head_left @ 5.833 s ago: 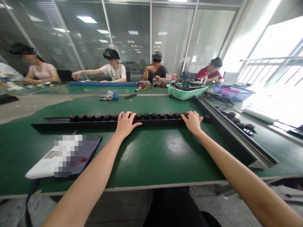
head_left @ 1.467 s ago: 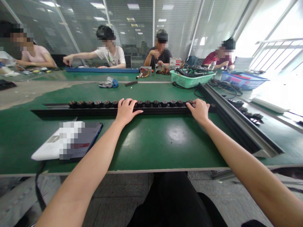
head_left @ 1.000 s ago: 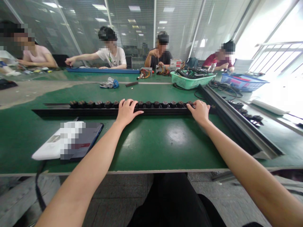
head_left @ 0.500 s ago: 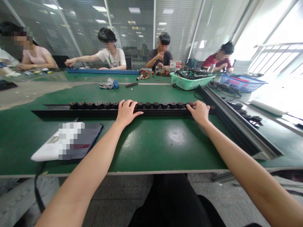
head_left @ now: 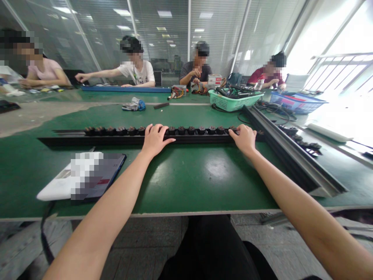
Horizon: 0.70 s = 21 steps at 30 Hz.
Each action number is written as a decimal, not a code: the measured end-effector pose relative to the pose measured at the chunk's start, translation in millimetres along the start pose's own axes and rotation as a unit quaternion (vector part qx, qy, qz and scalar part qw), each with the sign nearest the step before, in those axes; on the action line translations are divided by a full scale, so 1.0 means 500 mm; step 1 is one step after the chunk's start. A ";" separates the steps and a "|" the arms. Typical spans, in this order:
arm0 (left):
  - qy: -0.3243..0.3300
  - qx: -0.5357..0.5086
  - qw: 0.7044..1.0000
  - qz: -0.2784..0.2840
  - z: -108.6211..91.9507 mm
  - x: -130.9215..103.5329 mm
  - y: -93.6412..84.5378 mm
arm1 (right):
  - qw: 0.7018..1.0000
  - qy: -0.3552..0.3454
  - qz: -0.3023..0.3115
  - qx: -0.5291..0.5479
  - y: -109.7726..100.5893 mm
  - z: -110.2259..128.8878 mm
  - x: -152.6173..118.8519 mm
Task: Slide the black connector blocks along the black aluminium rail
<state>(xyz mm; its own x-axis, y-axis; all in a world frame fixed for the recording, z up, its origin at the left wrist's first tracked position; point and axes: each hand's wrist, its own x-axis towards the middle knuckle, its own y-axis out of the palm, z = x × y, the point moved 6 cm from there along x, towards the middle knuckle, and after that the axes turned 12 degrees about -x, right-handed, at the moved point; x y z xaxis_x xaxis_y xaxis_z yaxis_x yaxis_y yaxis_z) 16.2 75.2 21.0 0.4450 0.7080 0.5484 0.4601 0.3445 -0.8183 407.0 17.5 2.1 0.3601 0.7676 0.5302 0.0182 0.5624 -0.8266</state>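
Observation:
A long black rail (head_left: 201,140) lies crosswise on the green table, with a row of small round black socket-like pieces (head_left: 191,130) along it. My left hand (head_left: 155,139) is laid over the middle of this row, fingers curled over the top and thumb stretched along the front wall. Near the row's right end, my right hand (head_left: 245,138) grips over the last pieces, its thumb on the near side. Both hands cover the pieces beneath them. At the right, a second black-and-grey rail (head_left: 294,151) runs toward me at a slant.
A white device and a dark tablet-like slab (head_left: 113,171) lie at the left front. Beyond the rail are a glove (head_left: 134,104), a green basket of cables (head_left: 230,102) and a blue basket (head_left: 300,103). Several people sit across the table. More black pieces (head_left: 310,146) lie right of the slanted rail.
The view has shifted very slightly. Both hands stay at the same places on the rail, and nothing else visibly moves on my side of the table.

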 end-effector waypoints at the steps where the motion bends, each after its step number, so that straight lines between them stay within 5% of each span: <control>1: -0.002 0.000 1.000 0.001 0.000 0.000 0.000 | 1.000 0.000 -0.003 0.001 -0.001 0.001 0.000; 21: -0.002 -0.003 1.000 -0.003 0.001 0.000 0.000 | 1.000 0.007 0.008 -0.018 0.000 -0.001 0.003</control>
<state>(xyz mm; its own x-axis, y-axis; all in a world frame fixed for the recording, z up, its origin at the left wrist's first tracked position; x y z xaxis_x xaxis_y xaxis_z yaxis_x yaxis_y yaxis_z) 15.9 75.3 21.1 0.4387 0.7090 0.5521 0.4677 0.3445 -0.8140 408.2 18.1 2.8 0.3739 0.7720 0.5140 0.0462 0.5380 -0.8417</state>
